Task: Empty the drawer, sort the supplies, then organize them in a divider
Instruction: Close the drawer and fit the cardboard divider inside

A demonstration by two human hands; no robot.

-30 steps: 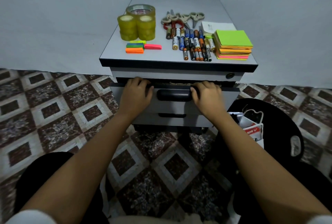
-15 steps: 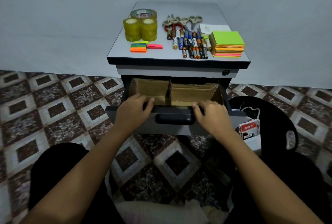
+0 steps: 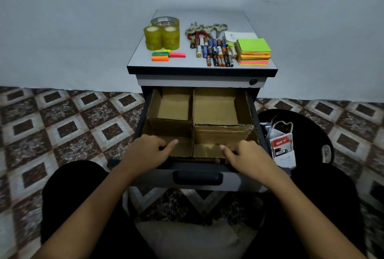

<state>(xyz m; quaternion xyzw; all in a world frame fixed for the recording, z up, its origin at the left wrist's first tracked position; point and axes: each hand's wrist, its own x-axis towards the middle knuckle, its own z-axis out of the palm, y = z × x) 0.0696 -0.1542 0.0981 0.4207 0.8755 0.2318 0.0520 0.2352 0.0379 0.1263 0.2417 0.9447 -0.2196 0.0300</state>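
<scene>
Brown cardboard four-cell divider [image 3: 222, 132] sits empty in the pulled-out grey drawer [image 3: 234, 181], whose front rim the left hand [image 3: 149, 151] and the right hand [image 3: 246, 154] grip with curled fingers; a harder tug may unseat it or roll the cylindrical batteries [image 3: 214, 51] off the counter [image 3: 191, 62].

Tape rolls [image 3: 162, 35] sit left on the worktop [image 3: 143, 59], page flags [image 3: 166, 56] before them, batteries [image 3: 214, 51] centre, scissors [image 3: 205, 29] behind, sticky notes [image 3: 253, 50] right; cardboard divider [image 3: 192, 113] in the open drawer [image 3: 234, 181] below.

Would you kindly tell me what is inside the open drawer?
Only a cardboard divider, its visible compartments bare; the left hand and right hand cover parts of the near ones.
</scene>
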